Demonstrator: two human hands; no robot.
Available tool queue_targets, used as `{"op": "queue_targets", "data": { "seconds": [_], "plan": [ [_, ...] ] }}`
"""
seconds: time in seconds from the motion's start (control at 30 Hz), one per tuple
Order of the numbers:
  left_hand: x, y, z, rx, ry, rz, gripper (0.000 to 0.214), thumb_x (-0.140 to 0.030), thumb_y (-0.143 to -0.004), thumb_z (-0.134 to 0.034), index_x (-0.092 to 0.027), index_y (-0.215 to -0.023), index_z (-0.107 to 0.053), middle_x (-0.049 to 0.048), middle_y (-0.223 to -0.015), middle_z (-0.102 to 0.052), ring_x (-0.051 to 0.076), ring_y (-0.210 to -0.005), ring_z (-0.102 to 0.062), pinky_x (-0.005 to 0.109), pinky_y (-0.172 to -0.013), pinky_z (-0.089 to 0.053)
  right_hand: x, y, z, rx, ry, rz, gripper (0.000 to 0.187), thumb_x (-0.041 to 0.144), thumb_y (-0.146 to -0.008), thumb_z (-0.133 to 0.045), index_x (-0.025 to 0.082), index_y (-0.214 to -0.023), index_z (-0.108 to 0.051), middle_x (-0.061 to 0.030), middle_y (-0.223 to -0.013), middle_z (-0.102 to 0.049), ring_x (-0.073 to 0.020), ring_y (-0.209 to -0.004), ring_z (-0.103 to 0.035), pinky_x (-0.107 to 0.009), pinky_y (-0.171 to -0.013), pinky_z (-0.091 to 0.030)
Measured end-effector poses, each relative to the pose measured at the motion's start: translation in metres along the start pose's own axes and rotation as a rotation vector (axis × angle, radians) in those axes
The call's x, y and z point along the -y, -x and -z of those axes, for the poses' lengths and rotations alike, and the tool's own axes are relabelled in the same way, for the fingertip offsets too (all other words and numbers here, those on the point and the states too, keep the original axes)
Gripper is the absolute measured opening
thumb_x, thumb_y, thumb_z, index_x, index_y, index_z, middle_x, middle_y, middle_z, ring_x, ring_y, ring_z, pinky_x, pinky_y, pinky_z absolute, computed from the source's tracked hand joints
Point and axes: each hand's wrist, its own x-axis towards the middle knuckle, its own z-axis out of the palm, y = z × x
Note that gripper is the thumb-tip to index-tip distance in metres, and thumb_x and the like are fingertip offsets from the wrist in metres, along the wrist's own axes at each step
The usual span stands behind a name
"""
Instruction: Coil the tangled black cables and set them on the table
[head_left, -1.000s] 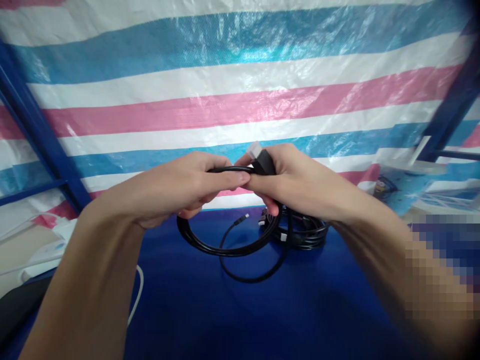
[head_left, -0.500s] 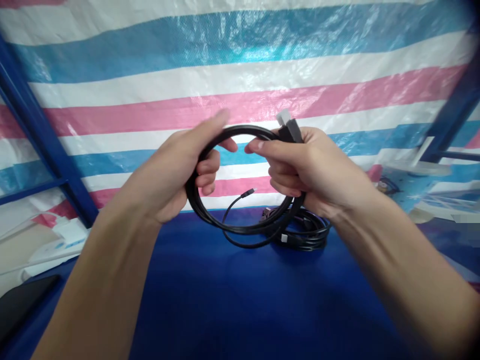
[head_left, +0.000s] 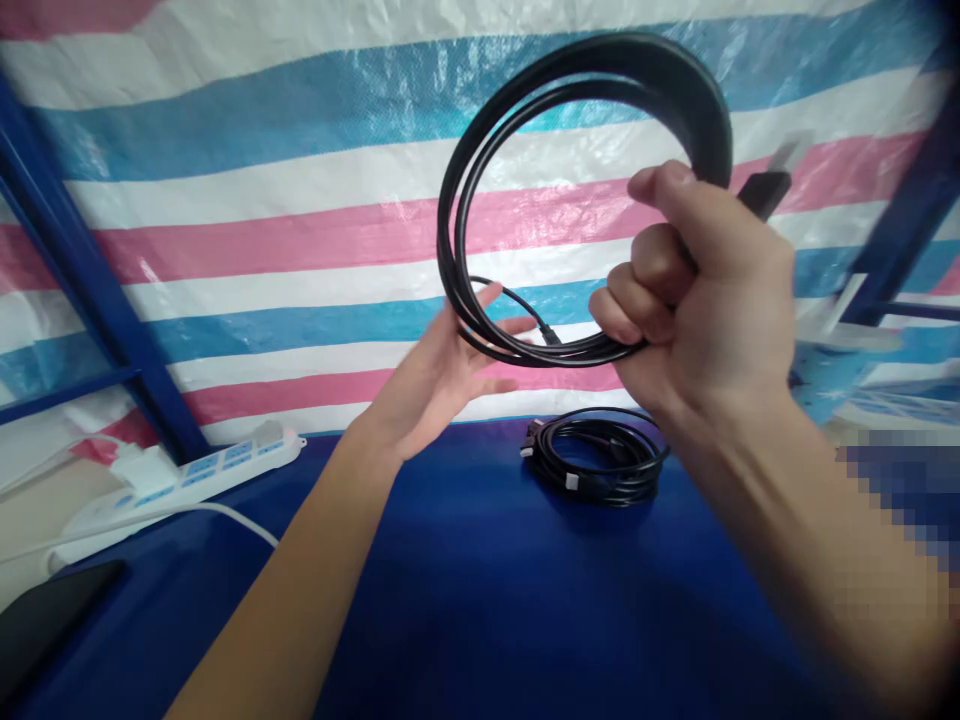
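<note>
Fingers of the right hand are curled tight round 1 coil of black cable, held up in the air. The left hand is spread wide open, fingertips at the coil's lower edge, contact unclear. Beyond, 1 more cable bundle lies on the blue table before the striped tarp.

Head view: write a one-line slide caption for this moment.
Right hand holds up a black cable coil, left hand open beside it; second coil on blue table.
</note>
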Motion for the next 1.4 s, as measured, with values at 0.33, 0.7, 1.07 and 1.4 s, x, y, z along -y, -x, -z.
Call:
{"op": "queue_targets", "data": {
  "seconds": [0.33,0.7,1.07,1.4],
  "plan": [
    [-0.032,0.008,-0.026,-0.233,0.004,-0.104,0.005,-0.015,-0.083,-0.057,-0.019,-0.081,-0.055,-0.0106,-0.043,-0.035,0.006,-0.039,-0.047,0.02,-0.055,-0.049,-0.022,0.002,-0.009,-0.043,0.083,-0.126,0.007,0.014,-0.084,-0.056,0.017,-0.079,-0.054,0.0089,-0.044,-0.029,-0.0055,-0.035,-0.024,-0.022,-0.035,-0.023],
    [-0.059,0.021,-0.002,-0.156,-0.381,0.268,0.013,-0.023,-0.075,-0.068,-0.017,-0.071,-0.057,-0.0098,-0.045,-0.023,0.0,-0.031,-0.015,0.014,-0.03,-0.017,-0.023,0.004,0.0,0.608,0.843,-0.071,0.027,0.024,-0.086,-0.054,0.017,-0.062,-0.043,0.0028,-0.055,-0.038,-0.0071,-0.046,-0.028,-0.023,-0.041,-0.021],
    [-0.052,0.016,-0.001,-0.14,-0.478,0.135,0.032,-0.047,-0.081,-0.06,-0.018,-0.069,-0.055,-0.0047,-0.048,-0.036,0.003,-0.034,-0.026,0.015,-0.031,-0.02,-0.024,0.006,-0.005,0.572,1.032,0.114,0.018,0.011,-0.083,-0.05,0.016,-0.065,-0.052,0.0018,-0.059,-0.052,-0.0095,-0.051,-0.036,-0.023,-0.048,-0.027],
    [-0.038,0.015,-0.009,-0.038,-0.907,0.042,0.039,-0.055,-0.089,-0.039,-0.021,-0.074,-0.051,-0.0014,-0.053,-0.05,0.009,-0.043,-0.044,0.02,-0.041,-0.031,-0.037,0.01,-0.002,0.861,0.912,0.164,0.023,0.006,-0.079,-0.046,0.018,-0.074,-0.064,0.003,-0.074,-0.065,-0.009,-0.063,-0.054,-0.019,-0.059,-0.037]
  ]
}}
